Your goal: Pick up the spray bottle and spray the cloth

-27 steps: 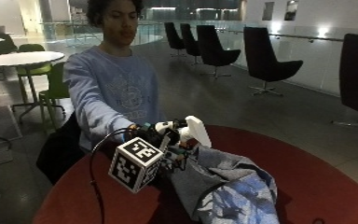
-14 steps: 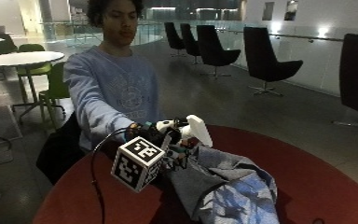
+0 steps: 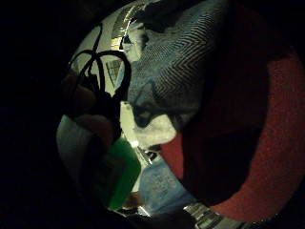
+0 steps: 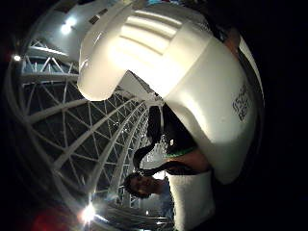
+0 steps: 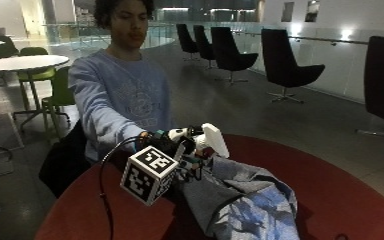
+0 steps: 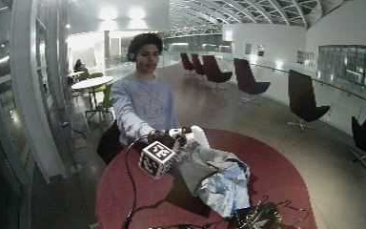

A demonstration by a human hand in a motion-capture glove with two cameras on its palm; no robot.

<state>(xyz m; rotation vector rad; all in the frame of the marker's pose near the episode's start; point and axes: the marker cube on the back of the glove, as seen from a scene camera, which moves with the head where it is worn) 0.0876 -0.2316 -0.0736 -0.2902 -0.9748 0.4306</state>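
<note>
Outside view: a person stands at the far side of a round red table (image 5: 352, 190), right arm stretched forward. The gloved right hand (image 5: 172, 145) grips a spray bottle (image 5: 212, 140), its white head raised above the table. Just right of and below the hand, a crumpled blue-grey cloth (image 5: 245, 200) lies on the tabletop.

Wide outside view: same layout; the cloth (image 6: 218, 179) sits mid-table, the bottle (image 6: 194, 136) held over its far left edge.

Little-finger palm view: the bottle's green body (image 3: 119, 171) is close to the palm, the cloth (image 3: 176, 67) beyond.

Thumb palm view: the white spray head (image 4: 163, 62) fills the view.
</note>
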